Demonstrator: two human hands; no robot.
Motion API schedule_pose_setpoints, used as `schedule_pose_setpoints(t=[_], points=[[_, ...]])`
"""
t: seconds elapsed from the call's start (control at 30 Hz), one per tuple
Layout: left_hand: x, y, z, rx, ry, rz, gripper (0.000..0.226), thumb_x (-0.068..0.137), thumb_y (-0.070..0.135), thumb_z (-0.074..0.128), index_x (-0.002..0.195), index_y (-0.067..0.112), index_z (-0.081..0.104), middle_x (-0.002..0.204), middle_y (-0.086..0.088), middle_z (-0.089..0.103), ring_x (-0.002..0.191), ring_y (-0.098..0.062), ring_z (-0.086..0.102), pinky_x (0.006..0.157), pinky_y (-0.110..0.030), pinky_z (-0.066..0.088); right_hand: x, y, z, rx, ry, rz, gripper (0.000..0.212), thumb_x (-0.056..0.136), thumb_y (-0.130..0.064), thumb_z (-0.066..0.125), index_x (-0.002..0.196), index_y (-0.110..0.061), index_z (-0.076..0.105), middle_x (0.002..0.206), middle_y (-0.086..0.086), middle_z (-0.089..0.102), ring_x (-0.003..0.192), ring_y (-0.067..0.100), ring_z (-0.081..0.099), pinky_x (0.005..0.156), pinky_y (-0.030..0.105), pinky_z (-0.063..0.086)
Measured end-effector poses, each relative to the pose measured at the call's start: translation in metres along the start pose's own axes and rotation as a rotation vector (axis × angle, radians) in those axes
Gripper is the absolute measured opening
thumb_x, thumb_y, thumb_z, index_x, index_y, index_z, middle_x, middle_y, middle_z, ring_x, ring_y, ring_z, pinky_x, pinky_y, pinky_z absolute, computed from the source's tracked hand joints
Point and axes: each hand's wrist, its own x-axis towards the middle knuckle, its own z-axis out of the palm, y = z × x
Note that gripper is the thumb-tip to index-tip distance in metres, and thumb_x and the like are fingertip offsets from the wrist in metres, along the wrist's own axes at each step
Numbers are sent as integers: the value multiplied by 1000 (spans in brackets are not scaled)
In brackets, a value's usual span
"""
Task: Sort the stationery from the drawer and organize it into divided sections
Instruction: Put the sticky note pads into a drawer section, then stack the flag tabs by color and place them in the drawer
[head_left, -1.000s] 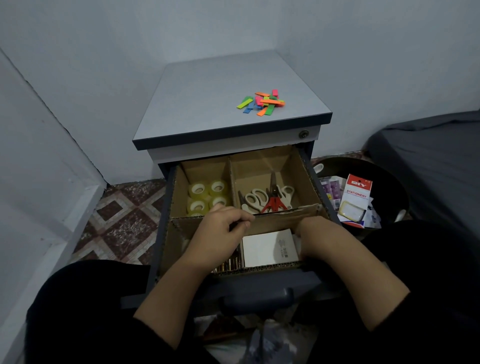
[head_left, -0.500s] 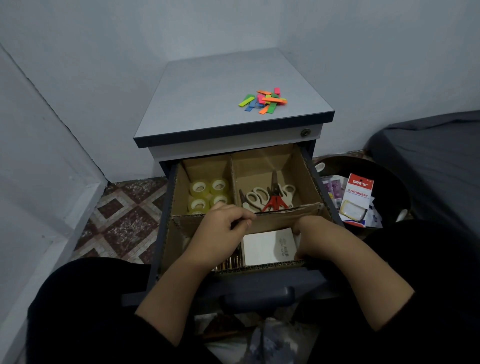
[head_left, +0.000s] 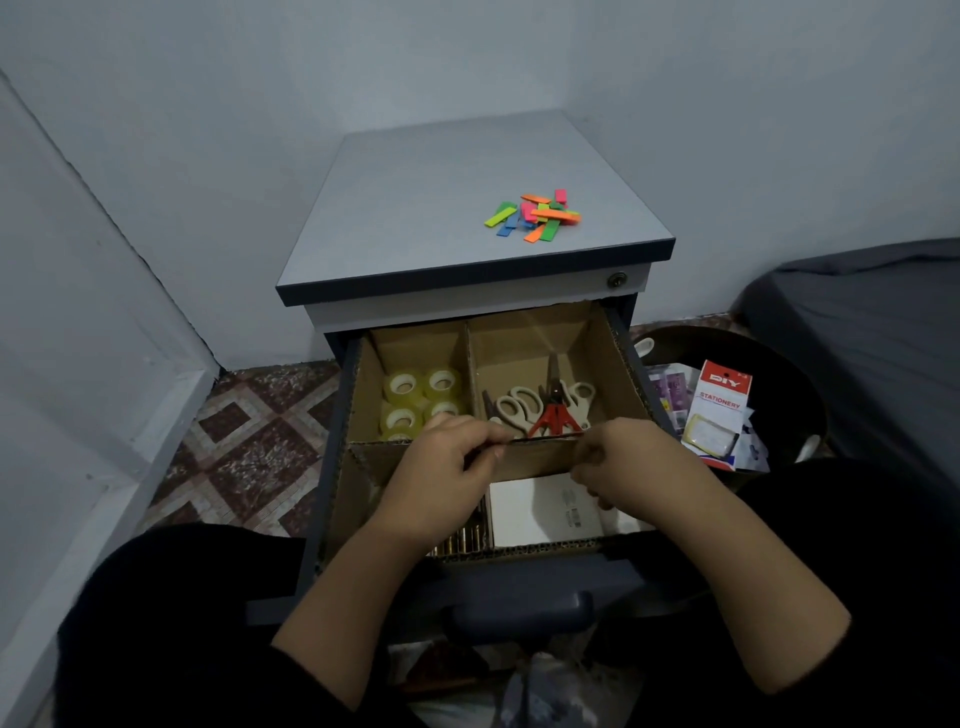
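The open drawer (head_left: 626, 332) holds a cardboard insert with divided sections. Clear tape rolls (head_left: 421, 397) fill the back left section. Several scissors (head_left: 543, 408), white-handled and one red, lie in the back right. A white box (head_left: 540, 512) sits in the front right section, and gold items (head_left: 462, 540) peek out in the front left. My left hand (head_left: 441, 478) and my right hand (head_left: 631, 462) both pinch the top edge of the crosswise cardboard divider (head_left: 540, 457).
Colourful sticky tabs (head_left: 535, 215) lie scattered on the grey cabinet top (head_left: 415, 218). A dark bin (head_left: 789, 374) to the right holds a red-and-white stationery packet (head_left: 719, 410) and other packs. A dark bed edge is at far right; patterned floor tiles lie left.
My right hand rose from the front right section to the divider's top edge. My left hand shifted slightly along the same edge. The camera tilted a little.
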Motion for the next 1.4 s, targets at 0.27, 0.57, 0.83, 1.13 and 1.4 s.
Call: schedule_pose_setpoints(t=[0.27,0.57,0.83,1.13,1.4], points=[[45,12,-34,167,209,65,41,92,18,59,132,26,53,135,12,49,127,2,31,108,-22,22,13,-23,-34,384,383,-257,22,93,-30,57,113,-26,65,108,-9,63,98,4,57,86,30,52],[170,-31,-112,351,94,-249,53,102,38,33,147,10,31,155,-9,26,145,-24,16,117,-41,16,119,-23,-113,-165,513,-44,84,87,-69,39,143,-6,33,150,12,32,142,27,22,115,55,13],[209,-36,-103,640,-160,-284,89,88,73,8,153,13,10,161,-6,3,148,-18,2,117,-47,3,171,-48,-125,-318,264,-12,132,58,-97,26,151,-5,12,157,19,12,146,33,7,114,56,5],[238,-41,-99,673,-209,-205,71,97,59,13,153,17,9,161,-3,2,148,-15,0,117,-47,3,219,-87,-123,-334,248,-121,130,61,-96,23,152,-5,5,159,17,5,148,28,2,115,56,0],[258,-44,-96,554,-62,-192,66,94,62,29,150,25,25,158,4,22,145,-16,17,115,-46,13,246,-100,-126,-249,281,-215,107,74,-85,31,149,-9,25,154,11,25,145,23,15,114,53,12]])
